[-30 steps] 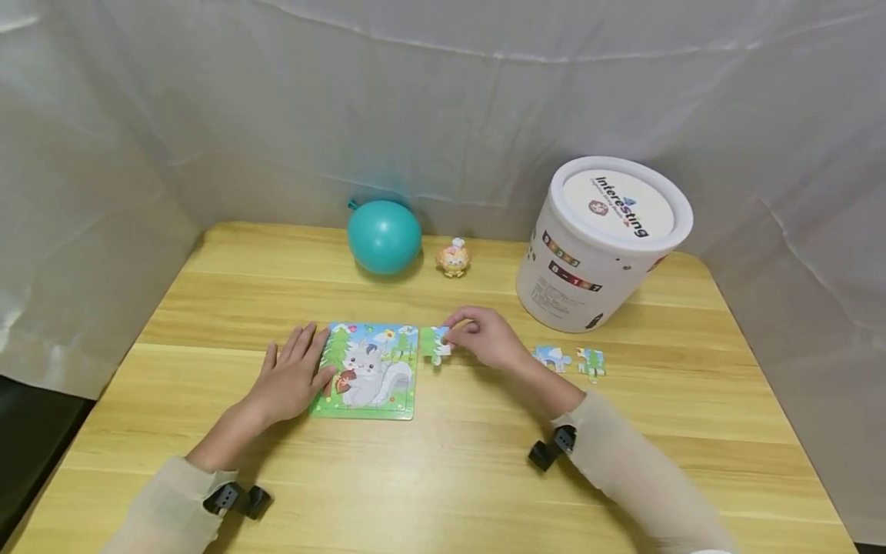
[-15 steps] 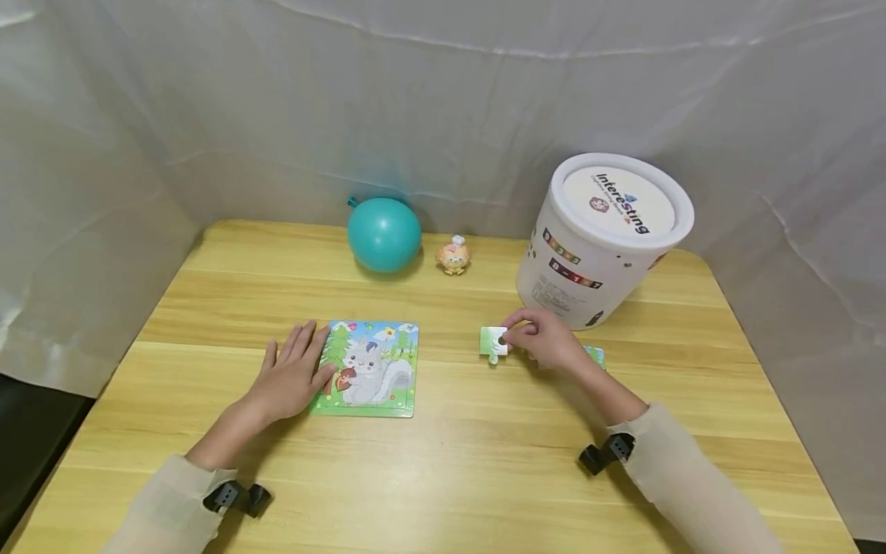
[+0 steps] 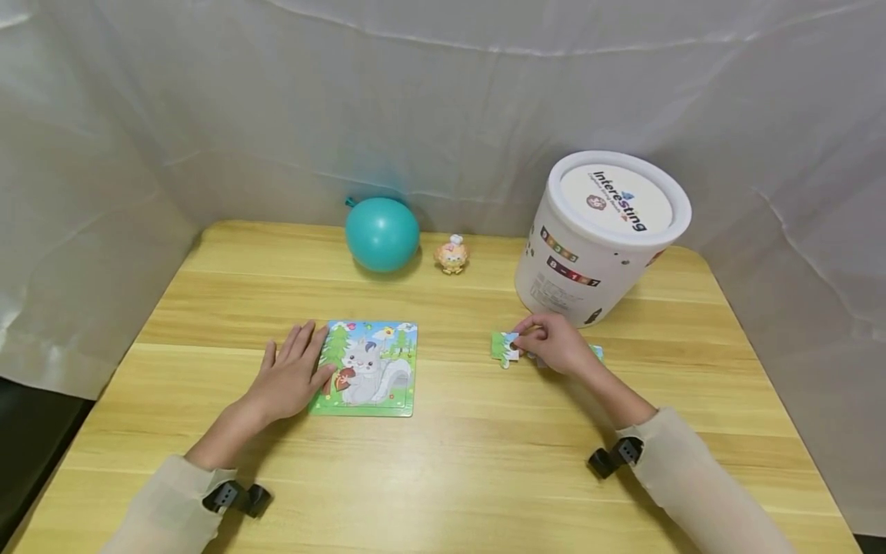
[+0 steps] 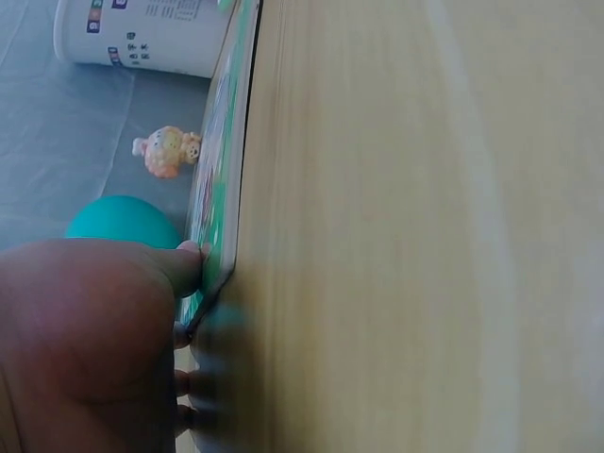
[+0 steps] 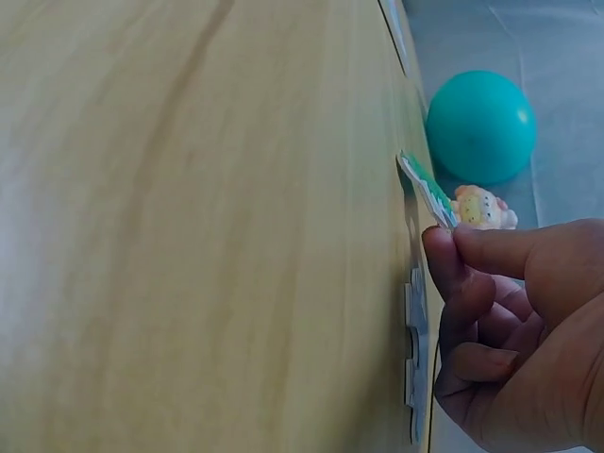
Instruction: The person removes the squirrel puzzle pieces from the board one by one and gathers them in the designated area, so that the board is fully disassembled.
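The left hand [image 3: 289, 378] lies with extended fingers at the left edge of a square squirrel puzzle [image 3: 370, 377], its thumb resting on the board. In the left wrist view the thumb touches the puzzle's edge [image 4: 223, 203]. To the right of the board, the right hand [image 3: 556, 345] pinches a puzzle piece [image 3: 501, 346] with green tree print between thumb and index finger. Tilted, that piece shows in the right wrist view [image 5: 429, 192], partly raised off the table. Other loose pieces [image 5: 415, 349] lie under and beside the right hand, mostly hidden from the head view.
At the back stand a teal balloon [image 3: 382, 235] and a small chick-like figurine [image 3: 452, 255] with a white hat. A large white lidded bucket [image 3: 598, 238] stands behind the right hand. Grey cloth hangs round the wooden table [image 3: 443, 477].
The right hand has carried the pinched piece rightward, away from beside the board to the loose pieces, and now partly covers them. The left hand and the board have stayed put.
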Demonstrator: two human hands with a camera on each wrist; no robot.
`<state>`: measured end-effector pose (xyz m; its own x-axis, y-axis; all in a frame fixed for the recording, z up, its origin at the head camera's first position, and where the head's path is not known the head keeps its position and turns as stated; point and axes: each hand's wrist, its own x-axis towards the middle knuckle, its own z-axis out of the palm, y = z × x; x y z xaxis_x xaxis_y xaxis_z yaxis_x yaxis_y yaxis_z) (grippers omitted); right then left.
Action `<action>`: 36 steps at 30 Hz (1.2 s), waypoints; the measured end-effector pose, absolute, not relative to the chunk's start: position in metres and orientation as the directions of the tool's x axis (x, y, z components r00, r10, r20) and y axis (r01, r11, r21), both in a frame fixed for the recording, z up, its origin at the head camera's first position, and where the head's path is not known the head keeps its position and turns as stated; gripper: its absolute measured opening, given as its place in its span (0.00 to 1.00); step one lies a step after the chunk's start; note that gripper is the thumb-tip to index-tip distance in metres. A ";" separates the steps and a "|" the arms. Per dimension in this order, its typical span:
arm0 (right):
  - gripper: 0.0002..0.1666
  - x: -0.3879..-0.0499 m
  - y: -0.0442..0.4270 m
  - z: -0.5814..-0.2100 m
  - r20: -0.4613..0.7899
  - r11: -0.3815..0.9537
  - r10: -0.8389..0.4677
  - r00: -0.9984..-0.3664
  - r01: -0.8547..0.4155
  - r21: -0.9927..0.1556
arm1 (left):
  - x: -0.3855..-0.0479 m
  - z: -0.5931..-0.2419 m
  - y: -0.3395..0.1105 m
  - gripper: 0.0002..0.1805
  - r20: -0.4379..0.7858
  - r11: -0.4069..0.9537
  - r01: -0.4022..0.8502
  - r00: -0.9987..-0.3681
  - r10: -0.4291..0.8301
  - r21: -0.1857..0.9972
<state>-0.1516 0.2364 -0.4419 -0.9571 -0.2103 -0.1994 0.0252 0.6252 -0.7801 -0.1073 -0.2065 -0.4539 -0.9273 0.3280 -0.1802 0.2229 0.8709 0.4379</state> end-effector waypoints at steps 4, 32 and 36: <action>0.07 -0.150 0.238 -0.443 -0.187 0.623 -0.227 -0.956 0.005 -0.782 | -0.108 -0.456 -0.208 0.39 -0.173 0.868 0.229 -0.927 0.333 0.440; 0.10 -0.153 0.175 -0.435 -0.087 0.561 -0.359 -0.929 -0.141 -0.816 | -0.106 -0.438 -0.179 0.37 0.021 0.833 0.376 -0.915 0.403 0.406; 0.11 -0.155 0.156 -0.435 -0.075 0.532 -0.394 -0.916 -0.161 -0.832 | -0.103 -0.439 -0.167 0.41 -0.014 0.813 0.407 -0.891 0.453 0.418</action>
